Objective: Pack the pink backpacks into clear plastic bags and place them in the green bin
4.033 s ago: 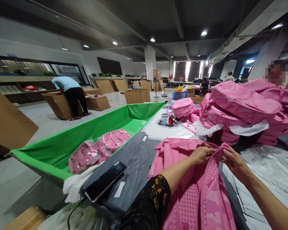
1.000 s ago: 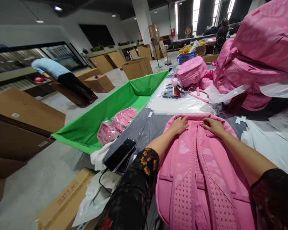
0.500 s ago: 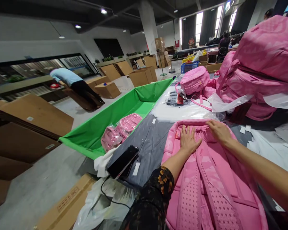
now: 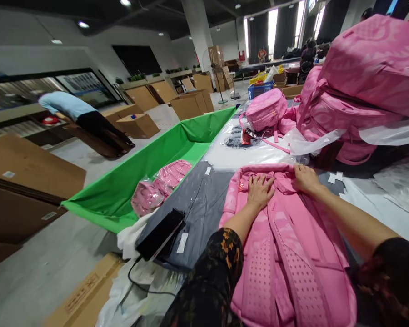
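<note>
A pink backpack (image 4: 301, 259) lies on the dark-covered table (image 4: 204, 206) at the near right, straps upward. The left hand (image 4: 261, 190) rests on its upper part with fingers spread, pressing flat and gripping nothing that shows. The right hand (image 4: 306, 180) is at the top edge, fingers bent over the rim; its thumb is hidden, so whether it pinches the cloth cannot be told.

Just beyond the backpack a white plastic sheet (image 4: 221, 156) covers the table, with a small pink bag (image 4: 266, 110) and its red tag (image 4: 246, 137) at the far side. A tall pile of pink backpacks (image 4: 368, 86) crowds the far right, a strip of white film (image 4: 313, 143) hanging out from under it. Right of the backpack lie white sheets (image 4: 370, 200) and crumpled clear plastic (image 4: 404, 181).

To the left, a black glossy object (image 4: 160, 234) sits by the table's edge, near a white strip (image 4: 182, 243); a black cord (image 4: 139, 284) runs below. Beside the table, a green trough (image 4: 132, 170) holds pink bags in clear wrapping (image 4: 148, 197). Farther left, a person in a light blue top (image 4: 66, 106) bends among cardboard boxes (image 4: 139, 126).
</note>
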`<state>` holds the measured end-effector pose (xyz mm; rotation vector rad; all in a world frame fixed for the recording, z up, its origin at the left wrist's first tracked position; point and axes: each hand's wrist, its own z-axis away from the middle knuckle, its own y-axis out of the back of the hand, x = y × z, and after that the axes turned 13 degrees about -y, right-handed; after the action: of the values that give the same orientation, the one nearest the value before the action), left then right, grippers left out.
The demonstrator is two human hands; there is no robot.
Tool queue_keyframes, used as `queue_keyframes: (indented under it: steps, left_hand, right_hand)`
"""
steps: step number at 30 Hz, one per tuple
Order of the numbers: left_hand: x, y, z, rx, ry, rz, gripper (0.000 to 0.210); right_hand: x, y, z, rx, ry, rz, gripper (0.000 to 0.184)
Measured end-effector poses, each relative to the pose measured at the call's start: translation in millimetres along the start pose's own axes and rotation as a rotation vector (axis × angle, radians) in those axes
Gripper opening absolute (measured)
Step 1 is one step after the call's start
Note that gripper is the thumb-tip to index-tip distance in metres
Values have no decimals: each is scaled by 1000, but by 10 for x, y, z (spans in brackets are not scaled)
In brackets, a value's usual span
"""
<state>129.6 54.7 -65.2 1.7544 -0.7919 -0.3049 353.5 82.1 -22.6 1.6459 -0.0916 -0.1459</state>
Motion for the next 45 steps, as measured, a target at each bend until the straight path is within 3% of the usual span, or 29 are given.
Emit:
queue_keyframes:
  steps: [2,5,7,8,10,12,14,16,17,20,24,26,28,29,31,32,34,36,38,40,42,45]
  left_hand:
    - [16,22,20,8,1,-1,44]
    - [10,41,-22,35,5,35,45]
    - [-6,82,-66,59,50,101,46]
    - [-9,124,-67,67,90,148,47]
    - [18,261,32,84,147,247,45]
    - [104,466,299,69,32,361,39]
    - [251,691,684,-42,-319,478,31]
    - [429,849,1048,-251,-722,518,35]
    - [511,878,1177,-334,-834,489,38]
    - [643,746,1289,-448,-901,327,31]
    - [582,381,1187,-458,-936,191,26]
    - [557,268,1204,-396,-861,151,26]
    - [569,218,1244,-292,-666,110,27]
    - [581,212,1255,-249,-563,96,30]
    - [591,233,1236,-203,-434,90,34]
    - [580,257,1206,-205,-440,99,33]
    - [518,319,1123,-240,-562,123,28]
    - [423,368,1043,-282,-698,129,28]
    - [334,380,989,-269,-713,98,31]
    - [283,363,966,-180,-542,43,39]
    - [280,356,978,-103,-280,20,52]
    - [341,429,1116,-159,-49,108,76]
  right_hand:
    - [-35,80,559,21,133,-106,47]
    - [-222,197,1438,74,474,-346,51]
    - [-414,182,1828,59,636,-335,53]
    - [-505,133,1925,26,648,-299,52]
    - [-639,-24,1938,-39,581,-230,51]
    - [-699,-208,1815,-54,490,-204,51]
    - [-717,-364,1693,-19,474,-211,51]
    - [-729,-471,1640,37,472,-230,50]
    - [-736,-510,1636,63,462,-240,50]
    - [-747,-597,1630,124,435,-271,48]
    - [-715,-575,1545,204,330,-453,45]
    - [-698,-428,1564,292,232,-604,42]
    - [-699,-203,1705,345,330,-679,35]
    - [-710,-89,1822,321,498,-669,30]
    - [-747,78,2096,132,955,-559,22]
    - [-769,111,2223,-5,1145,-484,21]
    - [-805,67,2390,-228,1310,-371,21]
    - [-820,-87,2405,-318,1282,-350,20]
    - [-818,-272,2300,-305,1233,-387,19]
    - [-816,-409,2174,-274,1184,-418,19]
    - [-832,-454,2137,-250,1110,-405,19]
    - [-905,-349,2337,-207,1001,-331,17]
